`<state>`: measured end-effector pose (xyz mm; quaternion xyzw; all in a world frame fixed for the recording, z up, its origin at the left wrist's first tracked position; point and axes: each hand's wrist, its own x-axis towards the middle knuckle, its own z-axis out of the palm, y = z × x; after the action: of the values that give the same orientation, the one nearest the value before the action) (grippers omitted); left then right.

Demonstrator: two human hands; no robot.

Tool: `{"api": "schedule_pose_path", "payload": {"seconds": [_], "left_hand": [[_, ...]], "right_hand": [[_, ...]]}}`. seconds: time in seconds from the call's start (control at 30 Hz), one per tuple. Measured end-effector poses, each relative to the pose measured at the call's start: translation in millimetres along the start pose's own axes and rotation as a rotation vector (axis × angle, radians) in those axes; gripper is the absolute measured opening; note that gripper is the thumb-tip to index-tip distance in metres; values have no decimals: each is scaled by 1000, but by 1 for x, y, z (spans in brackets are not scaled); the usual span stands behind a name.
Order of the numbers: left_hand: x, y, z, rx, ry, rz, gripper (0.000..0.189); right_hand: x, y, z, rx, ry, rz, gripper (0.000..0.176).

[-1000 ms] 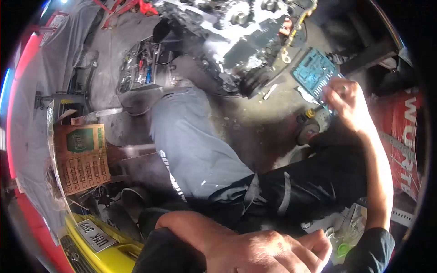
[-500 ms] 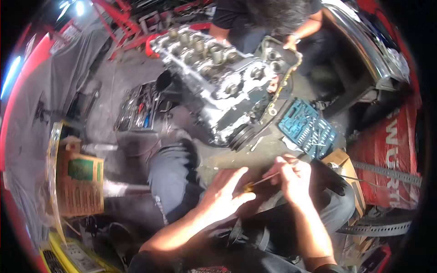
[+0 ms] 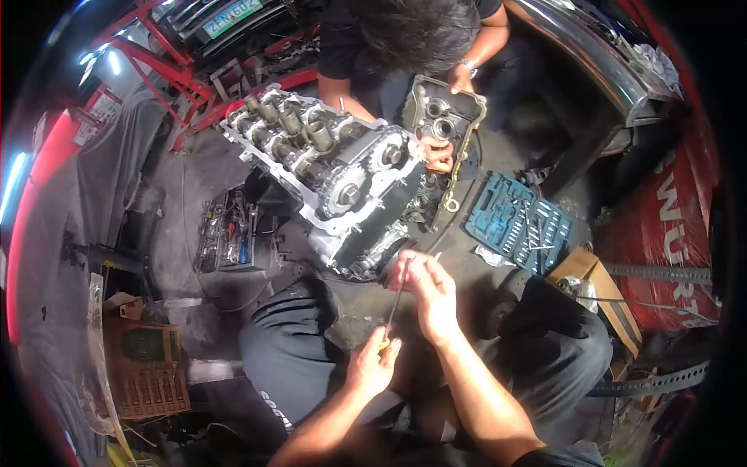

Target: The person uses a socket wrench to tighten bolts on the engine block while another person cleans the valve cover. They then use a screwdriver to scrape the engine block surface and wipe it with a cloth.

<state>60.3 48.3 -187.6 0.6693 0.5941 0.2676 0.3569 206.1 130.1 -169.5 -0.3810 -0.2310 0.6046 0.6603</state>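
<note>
My left hand (image 3: 370, 369) is closed around the yellow handle of a screwdriver (image 3: 396, 307), and only a bit of the handle shows. The long thin shaft points up and away from me. At its far end my right hand (image 3: 434, 300) pinches the shaft near the tip. Just beyond my hands stands an engine (image 3: 307, 180) with its top uncovered, showing camshafts, sprockets and a chain. Its pulley is partly hidden behind my right fingers.
Across from me a co-worker (image 3: 420, 35) holds a valve cover (image 3: 469, 100) beside the engine. A blue socket set (image 3: 517, 226) lies open to the right. A tray of tools (image 3: 227, 233) sits on the left floor, with a cardboard box (image 3: 144, 366) nearer. A metal bumper (image 3: 583, 58) is at upper right.
My left hand, open near the yellow handle before, has closed around it. The screwdriver has swung more upright, and my right hand has moved left toward the engine. The view has shifted.
</note>
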Motion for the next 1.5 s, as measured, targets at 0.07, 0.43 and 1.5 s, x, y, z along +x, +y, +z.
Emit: {"api": "schedule_pose_path", "payload": {"seconds": [0.07,0.43,1.5], "left_hand": [[3,-1,-4,33,-42,82,27],[4,-3,0,443,-318,-121,59],[47,-35,-146,242,263,-129,35]], "right_hand": [[-11,12,-4,-164,-18,-25,26],[9,36,-52,299,369,74,20],[-126,-68,4,78,182,-278,25]]}}
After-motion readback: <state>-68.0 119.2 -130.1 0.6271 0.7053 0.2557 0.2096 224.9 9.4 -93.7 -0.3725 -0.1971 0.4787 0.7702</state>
